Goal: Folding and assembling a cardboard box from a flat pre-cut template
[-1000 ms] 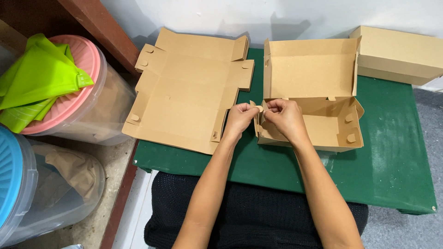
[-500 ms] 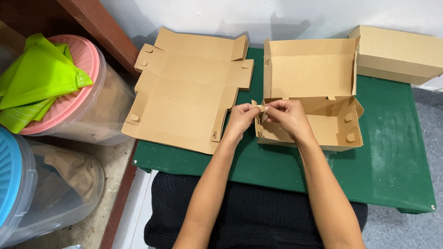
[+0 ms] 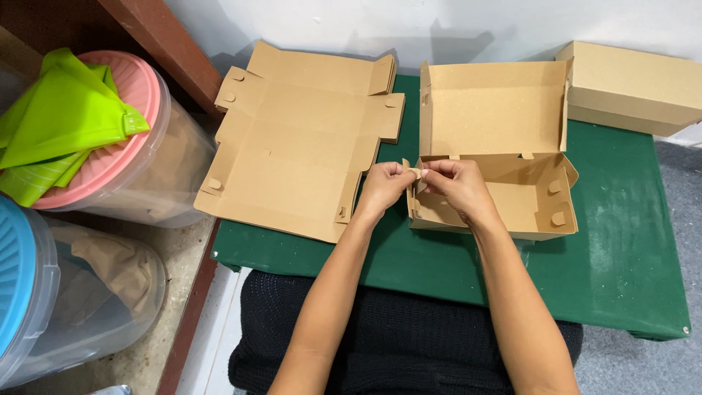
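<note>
Fingers of left hand [image 3: 385, 183] and right hand [image 3: 453, 183] both pinch small tab [image 3: 414, 173] at left wall of half-folded box [image 3: 512, 197], on green desk [image 3: 621, 256] right of flat blank [image 3: 300, 146]. Tab slot hidden, probably under thumbs. Advice: keep wall upright, steer tab straight, press till seated; avoid creasing corner.

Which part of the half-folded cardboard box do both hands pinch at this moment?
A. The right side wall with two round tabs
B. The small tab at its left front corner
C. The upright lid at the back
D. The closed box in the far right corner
B: the left hand and the right hand meet at the small tab on the left front corner of the half-folded box.
</note>
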